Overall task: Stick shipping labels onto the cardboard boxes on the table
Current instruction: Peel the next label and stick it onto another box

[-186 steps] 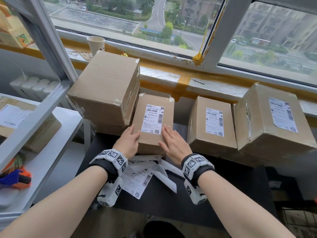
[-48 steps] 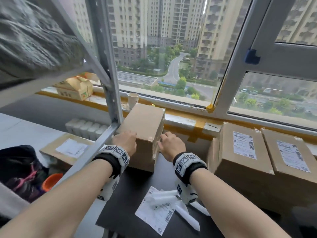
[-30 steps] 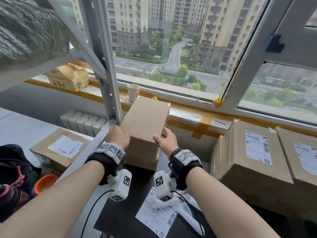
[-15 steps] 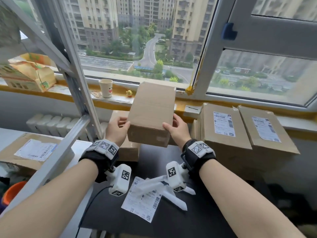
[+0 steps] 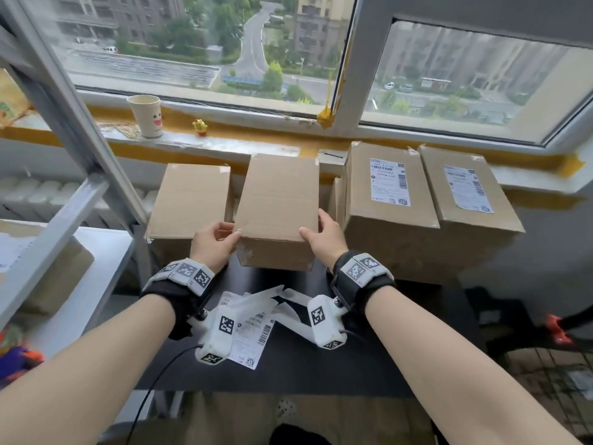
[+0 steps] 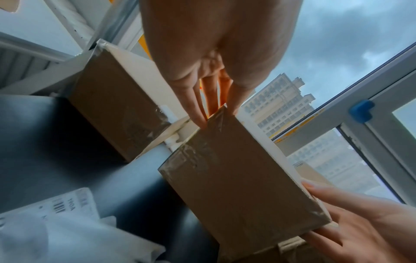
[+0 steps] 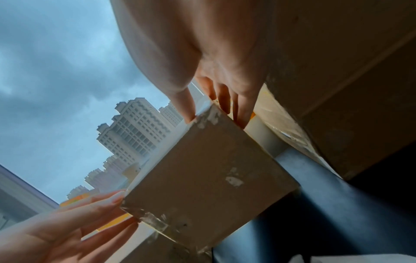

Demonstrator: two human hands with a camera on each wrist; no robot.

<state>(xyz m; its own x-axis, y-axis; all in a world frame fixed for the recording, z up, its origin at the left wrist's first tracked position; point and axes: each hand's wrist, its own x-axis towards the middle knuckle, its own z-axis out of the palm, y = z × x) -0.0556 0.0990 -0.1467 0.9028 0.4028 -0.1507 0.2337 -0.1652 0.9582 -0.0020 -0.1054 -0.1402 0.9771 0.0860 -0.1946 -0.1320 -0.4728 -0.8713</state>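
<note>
Box in hand: we hold a plain cardboard box (image 5: 279,210) between both hands, in the middle of the row under the window, its near end above the dark worktop (image 5: 321,374). Its top face is bare, without label.
Left grip: our left hand (image 5: 211,245) pinches the near left corner, thumb on top, fingers (image 6: 198,110) along the side.
Right grip: our right hand (image 5: 324,236) clamps the near right corner in the same way.
Why so held: we judge that two hands at the near corners let us steer the box into the gap and keep the bare face up for the sticker.
Neighbours: an unlabelled box (image 5: 189,200) stands just left; two labelled boxes (image 5: 388,187) (image 5: 465,191) stand at right, so two are done, we think.
Labels: loose shipping labels (image 5: 253,329) and backing strips lie on the worktop, near our wrists.
Head view alone: it shows the whole row and which tops have stickers.
Wrist views alone: they show the near face from below, with clear tape (image 6: 198,151) and torn spots (image 7: 234,179), and its lower edge, which seems raised off the worktop.
Further out: a paper cup (image 5: 146,115) stands on the sill.
</note>
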